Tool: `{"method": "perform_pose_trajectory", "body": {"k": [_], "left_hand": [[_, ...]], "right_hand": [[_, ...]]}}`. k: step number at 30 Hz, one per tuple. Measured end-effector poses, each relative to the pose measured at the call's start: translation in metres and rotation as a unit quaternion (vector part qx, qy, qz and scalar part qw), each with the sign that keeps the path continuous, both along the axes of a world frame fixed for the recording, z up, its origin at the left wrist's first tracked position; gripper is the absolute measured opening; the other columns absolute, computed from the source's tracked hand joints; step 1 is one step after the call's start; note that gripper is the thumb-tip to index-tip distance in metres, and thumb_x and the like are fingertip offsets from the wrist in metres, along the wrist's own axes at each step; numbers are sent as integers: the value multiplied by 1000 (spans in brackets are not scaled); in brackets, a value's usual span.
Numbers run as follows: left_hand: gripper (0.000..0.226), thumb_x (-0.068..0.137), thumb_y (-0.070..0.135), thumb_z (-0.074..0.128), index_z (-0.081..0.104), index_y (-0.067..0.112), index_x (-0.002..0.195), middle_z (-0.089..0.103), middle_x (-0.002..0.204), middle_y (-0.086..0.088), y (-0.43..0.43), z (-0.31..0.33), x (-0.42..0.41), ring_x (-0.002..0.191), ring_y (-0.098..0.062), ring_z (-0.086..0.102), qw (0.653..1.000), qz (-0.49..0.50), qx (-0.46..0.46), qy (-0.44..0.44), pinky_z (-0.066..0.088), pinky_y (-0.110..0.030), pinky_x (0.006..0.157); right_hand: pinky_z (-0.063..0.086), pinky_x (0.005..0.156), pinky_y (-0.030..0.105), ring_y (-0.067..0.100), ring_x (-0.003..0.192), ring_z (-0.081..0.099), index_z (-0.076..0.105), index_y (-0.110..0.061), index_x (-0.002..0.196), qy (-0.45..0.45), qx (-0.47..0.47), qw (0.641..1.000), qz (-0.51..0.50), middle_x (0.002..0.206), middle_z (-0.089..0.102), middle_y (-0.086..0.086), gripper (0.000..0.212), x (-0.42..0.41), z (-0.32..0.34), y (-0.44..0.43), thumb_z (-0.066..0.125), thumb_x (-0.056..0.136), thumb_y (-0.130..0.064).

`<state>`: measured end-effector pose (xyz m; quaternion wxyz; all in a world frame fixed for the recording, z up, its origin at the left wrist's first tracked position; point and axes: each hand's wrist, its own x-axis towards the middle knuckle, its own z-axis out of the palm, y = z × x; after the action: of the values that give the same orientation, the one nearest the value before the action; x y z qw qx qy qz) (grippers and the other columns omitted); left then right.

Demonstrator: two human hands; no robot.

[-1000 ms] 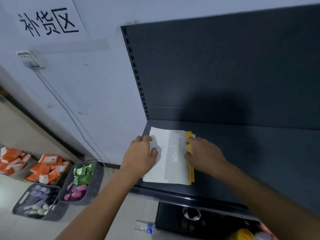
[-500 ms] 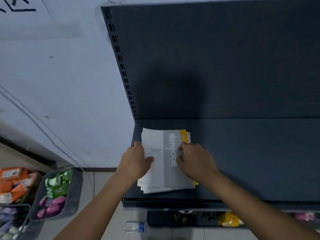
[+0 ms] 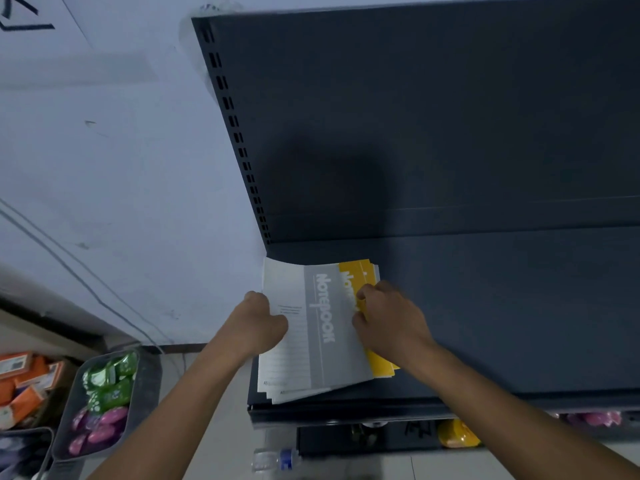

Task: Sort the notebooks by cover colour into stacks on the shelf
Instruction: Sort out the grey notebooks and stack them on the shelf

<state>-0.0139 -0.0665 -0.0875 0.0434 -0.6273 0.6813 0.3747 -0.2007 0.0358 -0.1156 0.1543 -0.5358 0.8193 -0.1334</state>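
Notebooks (image 3: 322,327) lay as one mixed pile at the shelf's (image 3: 502,306) left end, left hand (image 3: 258,327) curled on its edge, right hand (image 3: 388,318) fingers bent, pinching the grey cover off the yellow notebook (image 3: 360,275); sorting barely begun, next probably lifting grey clear to start a separate stack.

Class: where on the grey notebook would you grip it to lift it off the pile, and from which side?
Probably its left long edge, from the left: the grey notebook lies flat on top, that edge sits at the shelf's open end, and the left hand is already there.
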Motion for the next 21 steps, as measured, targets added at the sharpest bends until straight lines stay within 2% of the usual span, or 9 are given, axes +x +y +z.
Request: {"method": "perform_pose_trajectory", "body": {"k": [4, 7, 11, 13, 15, 18, 21], "left_hand": [[30, 97, 11, 53, 38, -1, 119, 47, 82, -4, -2, 4, 1, 66, -13, 46, 999, 13, 10, 28, 37, -26, 55], [28, 98, 11, 54, 35, 3, 118, 48, 87, -5, -2, 11, 1, 66, -12, 46, 998, 9, 11, 62, 38, -24, 53], [36, 99, 16, 58, 35, 5, 124, 55, 109, -4, -3, 17, -5, 85, -12, 54, 990, 1, 20, 137, 48, -29, 71], [39, 99, 17, 59, 33, 7, 126, 54, 118, -5, -2, 19, -14, 101, -17, 56, 985, -8, 30, 171, 51, -34, 86], [43, 100, 19, 59, 31, 8, 130, 54, 124, -5, 0, 22, -25, 110, -20, 55, 982, -27, 20, 185, 49, -36, 92], [51, 98, 23, 61, 29, 9, 136, 52, 125, -3, 8, 21, -44, 112, -22, 54, 979, -97, -40, 172, 43, -30, 87], [58, 97, 26, 62, 32, 10, 144, 48, 136, -8, 17, 16, -61, 123, -26, 49, 967, -157, -117, 163, 36, -27, 89]], "right_hand": [[52, 84, 38, 23, 114, 49, 57, -15, 120, -10, 2, 1000, -4, 122, 52, 4, 29, 0, 0, -1, 50, 96, -28], [51, 83, 37, 21, 113, 49, 59, -14, 118, -35, -20, 999, -25, 117, 55, 3, 29, -1, 0, -1, 46, 98, -30], [49, 71, 32, 19, 90, 62, 55, -18, 116, -202, -27, 975, -88, 98, 65, -1, 27, -3, 13, -2, 45, 100, -37], [50, 70, 31, 15, 89, 64, 52, -23, 116, -253, -30, 960, -114, 96, 65, -5, 24, -6, 22, 0, 48, 98, -38], [54, 74, 34, 15, 89, 64, 53, -21, 113, -250, -38, 959, -128, 98, 65, -5, 24, -11, 30, 6, 53, 95, -37], [51, 62, 32, 14, 76, 60, 51, -13, 103, -209, -29, 966, -152, 92, 62, 1, 26, -17, 40, 20, 59, 93, -36], [54, 66, 30, 13, 83, 61, 51, -16, 110, -192, -25, 963, -186, 99, 62, 0, 30, -25, 46, 37, 62, 91, -37]]}}
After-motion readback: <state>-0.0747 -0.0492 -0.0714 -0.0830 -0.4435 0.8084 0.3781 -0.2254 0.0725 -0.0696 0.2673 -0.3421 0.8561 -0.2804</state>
